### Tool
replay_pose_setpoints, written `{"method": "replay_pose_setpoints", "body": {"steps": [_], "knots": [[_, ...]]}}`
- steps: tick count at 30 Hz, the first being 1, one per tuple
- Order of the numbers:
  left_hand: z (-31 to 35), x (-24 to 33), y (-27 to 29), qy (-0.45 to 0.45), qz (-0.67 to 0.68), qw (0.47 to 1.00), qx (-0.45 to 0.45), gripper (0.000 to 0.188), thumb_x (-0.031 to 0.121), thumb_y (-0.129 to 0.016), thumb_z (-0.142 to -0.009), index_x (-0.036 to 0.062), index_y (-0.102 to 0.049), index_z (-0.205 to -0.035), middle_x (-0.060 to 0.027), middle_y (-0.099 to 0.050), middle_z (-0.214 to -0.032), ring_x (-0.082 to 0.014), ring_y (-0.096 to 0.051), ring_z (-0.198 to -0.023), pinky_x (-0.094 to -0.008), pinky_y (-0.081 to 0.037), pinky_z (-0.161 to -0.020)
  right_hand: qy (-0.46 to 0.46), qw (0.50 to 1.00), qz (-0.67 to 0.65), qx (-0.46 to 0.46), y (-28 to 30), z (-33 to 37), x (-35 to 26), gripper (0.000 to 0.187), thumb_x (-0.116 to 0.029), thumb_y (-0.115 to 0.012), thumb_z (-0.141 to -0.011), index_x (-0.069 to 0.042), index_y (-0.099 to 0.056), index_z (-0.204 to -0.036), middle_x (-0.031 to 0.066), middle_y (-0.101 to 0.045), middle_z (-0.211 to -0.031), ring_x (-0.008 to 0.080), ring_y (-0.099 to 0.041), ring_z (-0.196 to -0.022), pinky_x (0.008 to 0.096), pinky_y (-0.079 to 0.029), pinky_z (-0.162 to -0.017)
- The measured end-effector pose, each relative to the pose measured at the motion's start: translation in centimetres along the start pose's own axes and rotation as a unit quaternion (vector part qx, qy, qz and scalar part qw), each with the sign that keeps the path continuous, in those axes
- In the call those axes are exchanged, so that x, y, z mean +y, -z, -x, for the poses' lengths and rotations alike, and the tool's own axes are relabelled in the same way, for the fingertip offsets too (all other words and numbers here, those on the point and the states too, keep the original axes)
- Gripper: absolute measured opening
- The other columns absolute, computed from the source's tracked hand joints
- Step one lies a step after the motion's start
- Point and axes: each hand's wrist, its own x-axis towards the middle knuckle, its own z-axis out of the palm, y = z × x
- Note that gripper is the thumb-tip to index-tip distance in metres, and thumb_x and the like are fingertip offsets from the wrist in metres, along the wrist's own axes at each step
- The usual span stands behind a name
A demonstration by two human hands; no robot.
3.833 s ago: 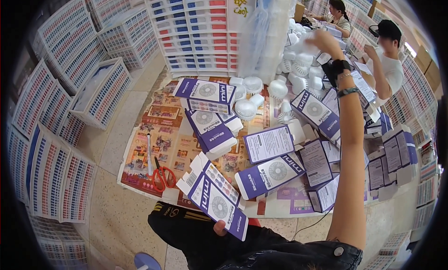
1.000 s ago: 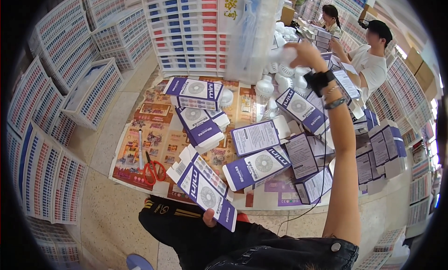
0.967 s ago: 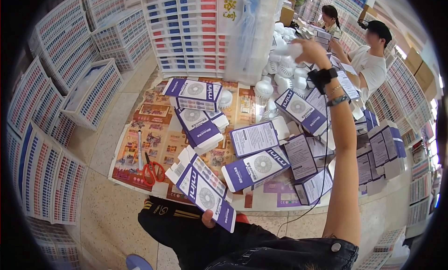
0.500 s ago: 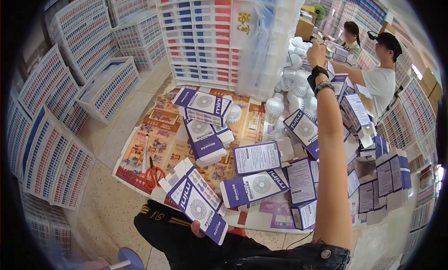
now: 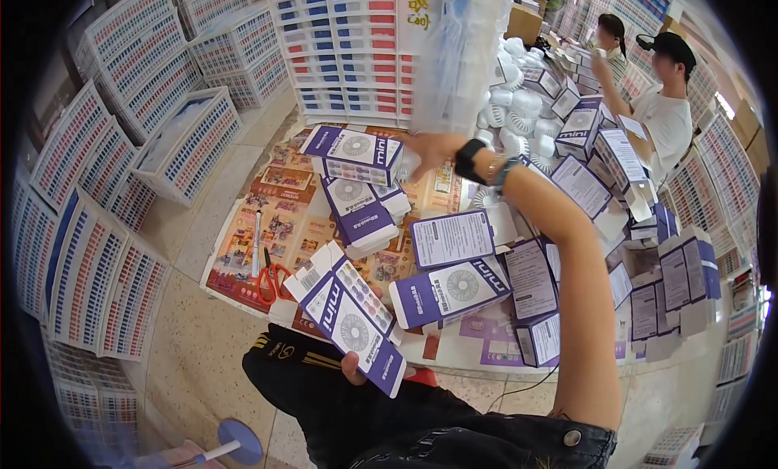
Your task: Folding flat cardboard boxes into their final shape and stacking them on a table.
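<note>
My left hand (image 5: 352, 369) grips an open purple-and-white fan box (image 5: 354, 331) from below, over my lap. The box lies slanted, its white end flaps spread toward the scissors. Over the table, my right hand (image 5: 435, 151) reaches left with fingers stretched and apart, slightly blurred. It is next to a small white fan (image 5: 408, 163), partly hidden behind a purple fan box (image 5: 354, 149) lying on another box (image 5: 361, 214). Whether the fingertips touch the fan I cannot tell. A black watch (image 5: 470, 159) and a bracelet are on my right wrist.
Red-handled scissors (image 5: 271, 281) and a pen (image 5: 257, 242) lie at the table's left. Several fan boxes (image 5: 450, 291) cover the front and right. White fans (image 5: 519, 112) are heaped beyond, beside stacked plastic crates (image 5: 348, 56). Two people sit at the far right, one in a white shirt (image 5: 668, 129).
My right hand has swung from the far fan heap leftward and nearer, to beside the stacked boxes. My left hand keeps its hold on the box. The view has shifted slightly.
</note>
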Motion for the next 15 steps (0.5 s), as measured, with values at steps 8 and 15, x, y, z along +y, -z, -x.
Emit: {"method": "replay_pose_setpoints", "body": {"steps": [8, 15], "knots": [[-1.0, 2.3, -4.1, 0.088, -0.003, 0.995, -0.048, 0.107, 0.044, -0.058, -0.069, 0.0124, 0.0, -0.152, -0.0219, -0.019, -0.15, -0.0382, -0.035, -0.132, -0.0466, -0.03, -0.106, -0.163, 0.954, -0.173, -0.184, 3.3, 1.8, -3.3, 0.07, -0.02, -0.079, -0.057, -0.019, -0.059, -0.124, 0.01, -0.061, -0.106, 0.023, -0.061, -0.091, 0.0349, -0.053, -0.059], [-1.1, 2.0, -5.9, 0.033, -0.003, 0.999, 0.004, 0.107, 0.045, -0.058, -0.067, 0.0107, -0.002, -0.152, -0.0273, -0.023, -0.146, -0.0377, -0.039, -0.127, -0.046, -0.035, -0.102, -0.252, 0.864, -0.419, 0.123, 19.5, 17.0, 7.9, 0.048, -0.044, -0.058, -0.081, -0.015, -0.061, -0.119, 0.004, -0.06, -0.112, 0.0148, -0.057, -0.094, 0.0282, -0.05, -0.073]]}}
